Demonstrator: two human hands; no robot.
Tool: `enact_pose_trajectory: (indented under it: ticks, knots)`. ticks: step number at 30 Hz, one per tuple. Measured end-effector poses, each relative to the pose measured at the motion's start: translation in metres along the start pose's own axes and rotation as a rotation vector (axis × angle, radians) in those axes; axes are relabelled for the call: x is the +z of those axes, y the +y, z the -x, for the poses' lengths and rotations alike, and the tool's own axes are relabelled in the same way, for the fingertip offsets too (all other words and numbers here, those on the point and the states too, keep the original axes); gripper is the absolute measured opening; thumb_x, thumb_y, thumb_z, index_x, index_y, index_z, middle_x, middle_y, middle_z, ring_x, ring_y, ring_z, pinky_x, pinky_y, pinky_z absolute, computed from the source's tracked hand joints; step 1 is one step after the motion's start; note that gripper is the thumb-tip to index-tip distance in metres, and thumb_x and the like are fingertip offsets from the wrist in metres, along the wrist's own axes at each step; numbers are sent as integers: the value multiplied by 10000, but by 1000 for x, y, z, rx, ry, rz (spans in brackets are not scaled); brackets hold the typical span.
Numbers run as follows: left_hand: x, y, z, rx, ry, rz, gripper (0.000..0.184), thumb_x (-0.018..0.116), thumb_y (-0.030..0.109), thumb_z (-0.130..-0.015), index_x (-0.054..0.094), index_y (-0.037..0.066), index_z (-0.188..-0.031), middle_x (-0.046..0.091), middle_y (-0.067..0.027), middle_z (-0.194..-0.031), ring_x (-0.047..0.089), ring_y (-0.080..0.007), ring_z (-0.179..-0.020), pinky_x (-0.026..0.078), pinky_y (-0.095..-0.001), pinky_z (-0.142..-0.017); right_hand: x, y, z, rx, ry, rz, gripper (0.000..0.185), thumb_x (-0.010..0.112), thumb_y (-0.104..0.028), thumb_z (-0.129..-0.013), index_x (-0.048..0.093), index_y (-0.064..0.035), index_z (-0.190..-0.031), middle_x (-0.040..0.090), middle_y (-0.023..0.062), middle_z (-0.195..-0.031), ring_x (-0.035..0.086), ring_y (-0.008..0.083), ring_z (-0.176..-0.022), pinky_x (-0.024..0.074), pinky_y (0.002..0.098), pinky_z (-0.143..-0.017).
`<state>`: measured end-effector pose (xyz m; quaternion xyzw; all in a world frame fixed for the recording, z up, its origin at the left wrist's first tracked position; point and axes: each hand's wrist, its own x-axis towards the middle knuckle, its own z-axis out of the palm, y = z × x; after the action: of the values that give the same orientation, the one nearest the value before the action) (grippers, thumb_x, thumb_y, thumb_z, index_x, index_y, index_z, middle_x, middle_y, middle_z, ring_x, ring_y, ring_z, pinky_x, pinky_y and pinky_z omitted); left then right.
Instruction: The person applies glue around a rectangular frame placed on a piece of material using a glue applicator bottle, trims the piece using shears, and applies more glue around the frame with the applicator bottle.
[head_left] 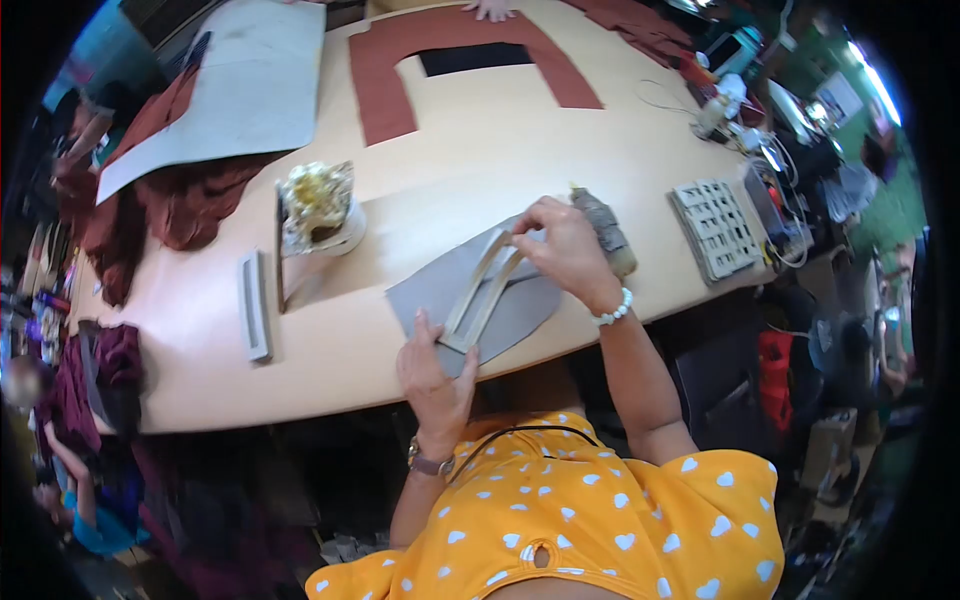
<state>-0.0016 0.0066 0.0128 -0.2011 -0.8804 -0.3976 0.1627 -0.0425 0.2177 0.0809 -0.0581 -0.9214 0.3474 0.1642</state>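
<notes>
A pale, narrow slotted template (486, 308) lies across a grey fabric piece (415, 290) near the table's front edge. My right hand (565, 245) is closed on the far end of the template, fingertips pinched together. At its near end, my left hand (437, 385) has the index finger and thumb on either side of the corner, also touching the grey piece. The other left fingers are partly hidden. Just beyond my right hand lies a dark, cloth-wrapped bundle (604, 228).
On the table (330, 350) stand a white tub (345, 235) with crumpled foil and yellowish matter, and another slotted template (254, 305). Rust-red fabric (385, 95) lies opposite, with another person's hand (490, 9) on it. A pale slotted tray (716, 228) sits at right.
</notes>
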Motion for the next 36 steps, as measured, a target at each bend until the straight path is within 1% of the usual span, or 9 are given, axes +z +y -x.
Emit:
enact_pose_trajectory:
  ticks: [3,4,7,13,16,19,24,27,36]
  knots:
    - [4,-1,1,8,0,9,792,738,114,-661,328,-10,-1327,592,-128,-958,528,-290,-891,387,-397,-828,-18,-1,1,97,-69,-186,158,630,-125,-715,638,22,-770,602,139,-792,594,247,-736,466,323,-710]
    - [2,1,1,2,-3,25,780,736,111,-660,336,-19,-1316,592,-131,-958,528,-297,-884,383,-405,-826,-33,-2,5,143,-90,-280,168,647,-123,-725,638,32,-789,615,122,-780,591,191,-710,467,287,-692]
    - [1,2,1,-7,-12,31,776,739,101,-658,339,-31,-1310,592,-137,-963,525,-305,-887,377,-413,-827,-74,19,26,209,77,-404,170,648,-117,-744,637,40,-809,616,88,-757,581,162,-698,468,261,-668]
    - [2,2,2,-9,-12,24,767,737,98,-667,343,-29,-1313,590,-138,-966,523,-300,-903,377,-406,-835,-134,115,92,490,864,-990,155,601,-50,-811,592,-28,-964,576,-3,-713,558,56,-614,452,178,-535]
    - [3,2,3,-17,-17,21,759,734,98,-673,345,-25,-1314,588,-136,-973,521,-299,-909,378,-404,-835,-147,156,116,471,1043,-973,207,593,-40,-815,558,-24,-1019,590,22,-763,583,84,-609,485,188,-507]
    - [4,1,4,-35,-21,32,748,731,100,-680,351,-22,-1313,586,-136,-979,521,-300,-913,380,-401,-835,-147,169,127,408,1050,-925,259,586,-27,-816,539,-6,-1070,600,53,-808,595,107,-613,514,205,-512]
    - [3,5,4,-53,-26,28,706,717,50,-689,375,-22,-1303,580,-138,-1008,542,-262,-936,403,-357,-869,-142,191,138,500,1013,-918,290,570,-11,-822,536,24,-1108,612,77,-826,602,121,-606,527,213,-514]
    - [4,3,4,-39,-20,32,709,724,102,-691,376,-25,-1296,586,-139,-984,520,-298,-920,383,-397,-838,-140,191,140,551,1002,-894,282,565,-4,-822,544,30,-1102,618,79,-816,604,117,-602,524,211,-515]
    - [4,5,4,-45,-20,36,672,719,91,-699,398,-30,-1277,584,-143,-994,526,-294,-914,392,-392,-834,-143,188,139,609,941,-822,295,585,-12,-813,547,37,-1102,624,78,-787,600,105,-583,500,194,-496]
